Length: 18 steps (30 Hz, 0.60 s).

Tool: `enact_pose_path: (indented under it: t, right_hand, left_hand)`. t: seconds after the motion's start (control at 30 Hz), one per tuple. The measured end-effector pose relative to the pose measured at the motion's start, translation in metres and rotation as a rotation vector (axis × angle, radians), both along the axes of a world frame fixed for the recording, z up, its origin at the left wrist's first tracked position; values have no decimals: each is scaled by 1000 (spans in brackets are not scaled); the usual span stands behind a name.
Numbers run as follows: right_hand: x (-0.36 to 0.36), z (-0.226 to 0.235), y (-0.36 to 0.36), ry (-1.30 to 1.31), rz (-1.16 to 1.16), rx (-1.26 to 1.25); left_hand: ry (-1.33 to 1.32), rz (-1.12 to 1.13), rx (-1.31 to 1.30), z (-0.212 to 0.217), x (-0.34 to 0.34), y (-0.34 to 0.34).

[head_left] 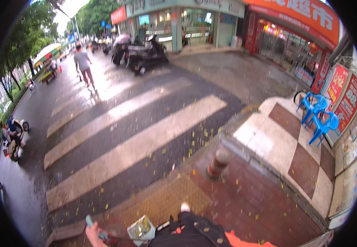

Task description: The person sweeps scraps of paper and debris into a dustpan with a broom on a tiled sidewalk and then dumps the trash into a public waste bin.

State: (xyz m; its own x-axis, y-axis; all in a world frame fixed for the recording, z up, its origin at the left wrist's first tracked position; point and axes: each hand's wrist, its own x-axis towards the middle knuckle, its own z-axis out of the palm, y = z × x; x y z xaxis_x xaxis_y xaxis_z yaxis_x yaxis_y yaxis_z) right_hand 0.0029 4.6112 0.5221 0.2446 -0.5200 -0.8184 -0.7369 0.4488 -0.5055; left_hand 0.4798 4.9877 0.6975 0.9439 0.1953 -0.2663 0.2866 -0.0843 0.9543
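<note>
At the lower left, my left hand (93, 234) is closed around a pale teal handle (89, 221), whose rounded end sticks out past the fingers. A thin dark rod runs right from beside this hand toward a pale, open, dustpan-like container (136, 231). Yellow-green bits that look like leaves lie in the container. Whether the rod joins the handle to the container I cannot tell. My right hand is out of view; only an orange-red patch of cloth (244, 241) shows on that side, next to my dark clothing.
A striped bollard (217, 163) stands ahead right, near a raised tiled step (260, 131) with blue plastic chairs (323, 125). Fallen leaves dot the wet paving before a crosswalk (137, 150). A pedestrian (82, 64) walks beyond; parked scooters (145, 55) and a scooter rider (11, 138) are farther off.
</note>
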Motion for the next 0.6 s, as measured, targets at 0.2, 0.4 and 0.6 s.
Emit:
enact_pose_path:
  t: [0.2, 0.4, 0.6]
  right_hand:
    - [171, 2, -137, -49, 17, 190]
    - [350, -3, -277, -113, 19, -134]
    - [465, -105, -320, 19, 1, -311]
  left_hand:
    - [151, 121, -10, 76, 111, -168]
    - [65, -81, -123, 59, 278, -293]
    - [23, -172, 29, -30, 509, -448]
